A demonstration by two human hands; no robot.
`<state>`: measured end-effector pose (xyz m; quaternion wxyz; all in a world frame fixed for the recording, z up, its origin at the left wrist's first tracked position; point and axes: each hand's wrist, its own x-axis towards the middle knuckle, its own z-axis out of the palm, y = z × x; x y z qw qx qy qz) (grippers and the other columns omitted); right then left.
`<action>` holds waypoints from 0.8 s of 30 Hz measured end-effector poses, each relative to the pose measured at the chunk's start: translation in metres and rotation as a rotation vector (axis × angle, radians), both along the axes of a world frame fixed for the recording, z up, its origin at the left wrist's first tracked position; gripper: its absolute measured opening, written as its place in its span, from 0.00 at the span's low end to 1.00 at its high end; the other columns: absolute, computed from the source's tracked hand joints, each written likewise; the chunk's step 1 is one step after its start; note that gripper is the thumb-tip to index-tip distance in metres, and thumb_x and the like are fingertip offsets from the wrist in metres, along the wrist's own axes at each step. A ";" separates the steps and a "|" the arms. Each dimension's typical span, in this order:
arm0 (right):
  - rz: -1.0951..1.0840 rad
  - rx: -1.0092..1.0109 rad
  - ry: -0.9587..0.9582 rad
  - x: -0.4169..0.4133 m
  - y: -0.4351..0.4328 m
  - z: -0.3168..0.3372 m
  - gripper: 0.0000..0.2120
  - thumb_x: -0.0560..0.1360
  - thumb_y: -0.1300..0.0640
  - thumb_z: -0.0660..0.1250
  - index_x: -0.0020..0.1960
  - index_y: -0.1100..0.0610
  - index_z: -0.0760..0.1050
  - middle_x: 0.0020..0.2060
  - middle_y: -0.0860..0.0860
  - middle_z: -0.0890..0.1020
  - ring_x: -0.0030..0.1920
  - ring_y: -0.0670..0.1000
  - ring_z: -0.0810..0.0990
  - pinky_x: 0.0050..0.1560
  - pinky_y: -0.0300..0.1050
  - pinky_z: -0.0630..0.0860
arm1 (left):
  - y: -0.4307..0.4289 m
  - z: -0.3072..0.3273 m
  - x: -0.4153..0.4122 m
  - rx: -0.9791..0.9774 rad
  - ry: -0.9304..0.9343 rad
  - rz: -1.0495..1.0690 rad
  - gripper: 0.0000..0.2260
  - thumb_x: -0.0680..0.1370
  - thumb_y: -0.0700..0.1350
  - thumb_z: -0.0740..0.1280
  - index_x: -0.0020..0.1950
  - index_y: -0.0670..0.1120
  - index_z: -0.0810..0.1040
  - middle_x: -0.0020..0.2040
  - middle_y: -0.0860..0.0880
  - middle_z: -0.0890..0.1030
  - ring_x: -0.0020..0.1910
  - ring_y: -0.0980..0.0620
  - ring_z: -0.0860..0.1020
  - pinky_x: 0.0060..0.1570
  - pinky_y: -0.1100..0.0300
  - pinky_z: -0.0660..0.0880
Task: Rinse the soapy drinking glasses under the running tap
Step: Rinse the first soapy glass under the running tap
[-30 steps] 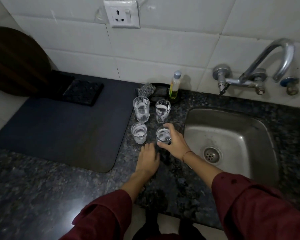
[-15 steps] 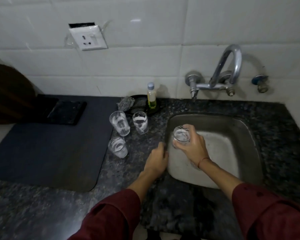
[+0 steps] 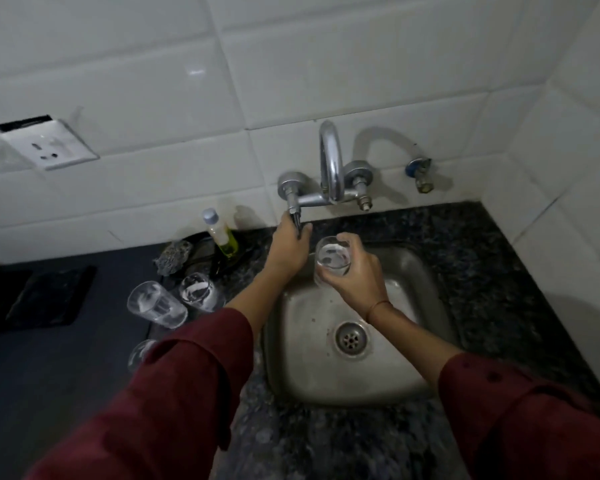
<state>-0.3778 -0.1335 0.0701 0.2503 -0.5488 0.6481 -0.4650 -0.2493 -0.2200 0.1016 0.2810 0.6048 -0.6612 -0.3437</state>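
While the right hand [image 3: 357,275] is gripping one soapy glass [image 3: 331,259], fingers and thumb curling round its wall just below the rim, the left hand [image 3: 288,247] is clutching the lever handle [image 3: 293,210] of the tap [image 3: 330,161]. I'm reading that as turning the water on, because no stream is showing from the spout yet. The glass is hanging over the far part of the sink [image 3: 312,382], just on the near side of the spout and just right of the left hand, so I'd say it's being parked where the water will fall.

It's sitting close to upright, its long axis running up and down. The mouth is facing up toward the spout, the base is pointing into the basin, and white suds are clinging inside. Whether it's tipping slightly, I can't tell.

Out to the left on the dark stone counter [image 3: 482,271], a tall glass [image 3: 156,304], a second glass [image 3: 198,292] and a third glass [image 3: 140,353], half hidden behind the left sleeve [image 3: 174,393], are waiting well apart from the basin, presumably queued for their turn. Farther back by the wall, a soap bottle [image 3: 222,235] and a scrubber [image 3: 174,258] are sitting.
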 end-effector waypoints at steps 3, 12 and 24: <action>0.003 0.007 -0.008 -0.004 -0.010 0.001 0.31 0.68 0.50 0.79 0.66 0.54 0.71 0.53 0.51 0.83 0.52 0.50 0.81 0.50 0.40 0.77 | -0.013 0.000 -0.010 -0.020 0.028 0.077 0.10 0.86 0.47 0.60 0.59 0.39 0.71 0.48 0.43 0.77 0.46 0.46 0.75 0.43 0.56 0.66; -0.065 0.034 0.030 0.002 -0.025 -0.004 0.32 0.66 0.48 0.79 0.65 0.53 0.71 0.53 0.52 0.83 0.52 0.53 0.82 0.51 0.51 0.80 | -0.028 -0.016 -0.018 -0.068 0.082 0.208 0.12 0.86 0.44 0.56 0.48 0.40 0.73 0.41 0.44 0.77 0.35 0.50 0.73 0.35 0.56 0.65; -0.102 0.045 0.046 0.010 -0.026 -0.005 0.30 0.65 0.50 0.80 0.63 0.53 0.72 0.49 0.50 0.84 0.48 0.49 0.83 0.49 0.51 0.81 | -0.028 -0.023 -0.013 -0.033 0.241 0.259 0.12 0.86 0.43 0.57 0.45 0.42 0.73 0.34 0.50 0.73 0.30 0.55 0.69 0.28 0.61 0.64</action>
